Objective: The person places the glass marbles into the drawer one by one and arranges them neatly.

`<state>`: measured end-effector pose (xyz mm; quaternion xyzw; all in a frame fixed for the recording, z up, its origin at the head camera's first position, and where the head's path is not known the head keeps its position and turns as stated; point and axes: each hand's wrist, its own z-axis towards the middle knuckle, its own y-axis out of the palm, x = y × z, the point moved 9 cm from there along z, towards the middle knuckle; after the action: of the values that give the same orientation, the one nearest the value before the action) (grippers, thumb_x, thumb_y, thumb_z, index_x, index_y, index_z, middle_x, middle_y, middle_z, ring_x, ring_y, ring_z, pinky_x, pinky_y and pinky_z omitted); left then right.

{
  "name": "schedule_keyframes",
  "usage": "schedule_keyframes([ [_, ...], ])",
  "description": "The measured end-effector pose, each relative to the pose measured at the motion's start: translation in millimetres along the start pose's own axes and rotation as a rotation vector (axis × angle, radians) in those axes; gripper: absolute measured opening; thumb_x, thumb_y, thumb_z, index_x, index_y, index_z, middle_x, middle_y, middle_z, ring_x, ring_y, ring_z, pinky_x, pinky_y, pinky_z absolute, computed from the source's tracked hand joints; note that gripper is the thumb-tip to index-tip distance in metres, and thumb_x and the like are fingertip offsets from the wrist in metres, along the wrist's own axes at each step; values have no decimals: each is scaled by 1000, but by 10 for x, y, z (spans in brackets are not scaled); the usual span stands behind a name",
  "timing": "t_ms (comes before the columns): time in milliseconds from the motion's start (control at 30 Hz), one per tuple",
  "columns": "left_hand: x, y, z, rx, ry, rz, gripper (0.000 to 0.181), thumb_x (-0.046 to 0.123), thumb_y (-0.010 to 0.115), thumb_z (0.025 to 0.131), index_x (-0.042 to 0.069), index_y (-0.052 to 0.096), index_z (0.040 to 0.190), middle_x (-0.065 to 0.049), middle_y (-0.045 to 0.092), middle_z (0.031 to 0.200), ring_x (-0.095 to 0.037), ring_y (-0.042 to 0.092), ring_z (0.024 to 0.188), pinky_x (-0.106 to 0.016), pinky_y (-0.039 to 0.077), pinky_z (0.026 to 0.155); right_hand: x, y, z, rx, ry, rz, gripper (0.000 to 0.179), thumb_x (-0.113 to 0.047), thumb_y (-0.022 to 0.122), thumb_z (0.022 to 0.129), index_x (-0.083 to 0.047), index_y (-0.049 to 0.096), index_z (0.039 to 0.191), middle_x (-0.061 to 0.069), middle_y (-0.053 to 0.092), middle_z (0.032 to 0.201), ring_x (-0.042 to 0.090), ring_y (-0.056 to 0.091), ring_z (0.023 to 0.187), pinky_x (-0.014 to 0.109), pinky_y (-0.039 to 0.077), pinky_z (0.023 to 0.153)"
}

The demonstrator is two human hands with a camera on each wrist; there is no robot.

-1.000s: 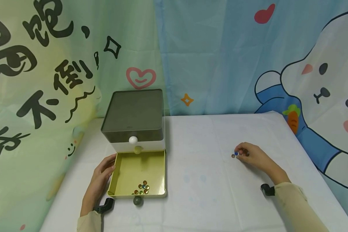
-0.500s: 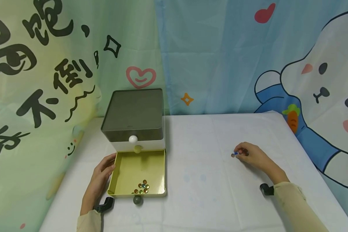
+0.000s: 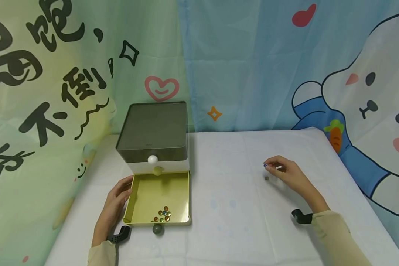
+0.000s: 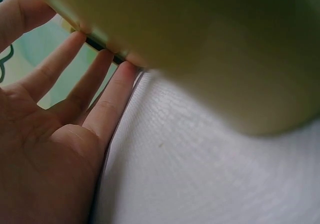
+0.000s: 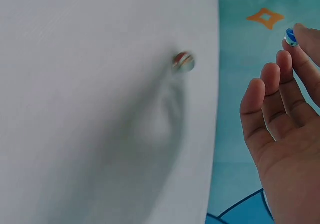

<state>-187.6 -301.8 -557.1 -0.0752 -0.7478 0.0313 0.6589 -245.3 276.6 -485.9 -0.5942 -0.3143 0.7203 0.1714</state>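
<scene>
My right hand (image 3: 287,173) pinches a blue marble (image 5: 291,36) between thumb and index fingertip, raised above the white table. Below it, a clear marble with a reddish-brown swirl (image 5: 184,61) lies on the cloth; in the head view this marble (image 3: 267,178) looks small. On the other side, my left hand (image 3: 114,203) rests against the left wall of a pulled-out yellow-green drawer (image 3: 149,188). Nearly straight fingertips (image 4: 127,69) touch that wall in the left wrist view. Several amber and greenish marbles (image 3: 165,213) lie near the drawer's front.
Behind the drawer stands its cabinet (image 3: 154,129), with a dark grey top and a white tier bearing a white round knob (image 3: 152,159). A dark knob (image 3: 157,229) sticks out from the drawer's front. A printed curtain (image 3: 239,66) hangs behind the table (image 3: 226,207).
My right hand has lifted the blue marble off the cloth, moving up and slightly left. The swirled marble stays on the table. My left hand and the drawer have not moved.
</scene>
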Motion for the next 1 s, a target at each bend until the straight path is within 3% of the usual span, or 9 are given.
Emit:
schedule_keyframes([
  [167, 5, -4, -14, 3, -1, -3, 53, 26, 52, 109, 10, 41, 158, -15, 41, 162, 0, 51, 133, -9, 43, 102, -172, 70, 50, 9, -33, 60, 24, -20, 67, 103, -10, 69, 125, 8, 70, 116, 1, 59, 97, 18, 50, 85],
  [400, 3, -15, -22, 11, -1, -7, 53, 25, 52, 109, 9, 40, 158, -16, 42, 161, -1, 52, 133, -10, 43, 102, -410, 283, 158, -27, -55, 135, 24, -20, 67, 103, -8, 70, 123, 7, 69, 113, 9, 58, 97, 25, 53, 80],
  [533, 6, -10, -22, 11, 7, -13, 53, 23, 52, 109, 7, 40, 158, -17, 43, 160, -1, 52, 132, -10, 44, 102, -602, 388, 219, -36, -102, 153, 20, -20, 68, 102, -11, 71, 120, 3, 70, 112, 9, 60, 98, 25, 51, 87],
  [733, 4, -8, -16, 15, 0, -8, 53, 25, 52, 109, 9, 41, 158, -15, 43, 160, 0, 52, 132, -10, 44, 102, -862, 579, 291, -70, -146, 193, 17, -21, 69, 102, -20, 71, 118, -2, 69, 110, 12, 60, 97, 27, 52, 87],
  [1000, 9, -12, -4, 6, 22, -22, 53, 22, 53, 109, 7, 41, 157, -16, 44, 158, -1, 53, 133, -10, 45, 103, -1190, 865, 331, -128, -231, 207, 17, -20, 70, 101, -22, 71, 118, -4, 70, 110, 12, 60, 95, 29, 53, 85],
])
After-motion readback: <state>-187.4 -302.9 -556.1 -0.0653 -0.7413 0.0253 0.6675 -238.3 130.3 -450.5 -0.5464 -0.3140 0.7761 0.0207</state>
